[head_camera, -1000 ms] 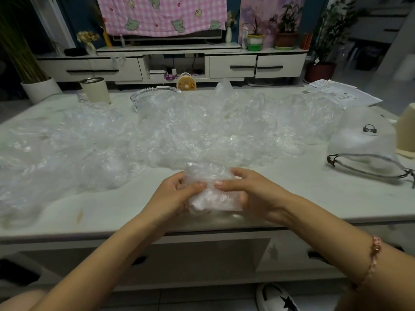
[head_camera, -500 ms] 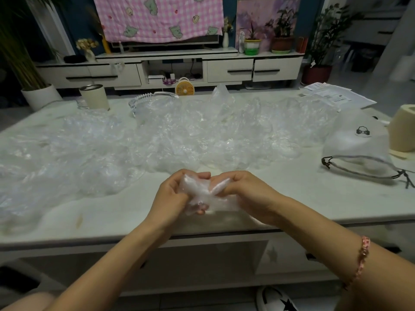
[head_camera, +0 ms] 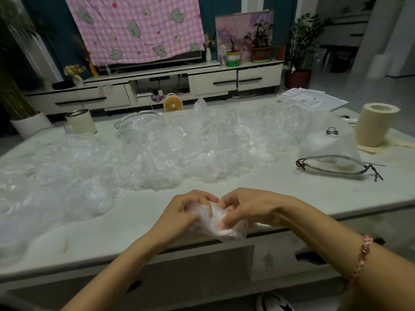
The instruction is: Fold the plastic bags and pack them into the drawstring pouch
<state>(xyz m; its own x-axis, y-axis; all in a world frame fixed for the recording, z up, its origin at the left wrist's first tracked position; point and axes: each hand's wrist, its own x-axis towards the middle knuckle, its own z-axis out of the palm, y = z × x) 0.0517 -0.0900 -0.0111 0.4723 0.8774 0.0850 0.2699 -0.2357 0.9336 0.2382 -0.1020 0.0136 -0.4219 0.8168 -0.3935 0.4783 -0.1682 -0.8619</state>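
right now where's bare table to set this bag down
Bare table lies between the right hand, which grips the bag, and the drawstring pouch, along the front edge. A bare strip runs left of the left hand, in front of the loose plastic bags. Crowded: those bags cover middle and left; paper roll and papers, far right.

**Where things lie on the surface**

A heap of plastic bags (head_camera: 168, 158) spreads across the middle of the surface (head_camera: 314, 198) from its left edge. To its right lies the drawstring pouch (head_camera: 327, 147), with a paper roll (head_camera: 375, 124) just behind it and papers (head_camera: 314, 101) at the far corner. A tumbler (head_camera: 81, 121) stands behind the heap, far left. At the near edge, the left hand (head_camera: 179, 214) and right hand (head_camera: 251, 207) grip a single plastic bag (head_camera: 215, 223) between them.
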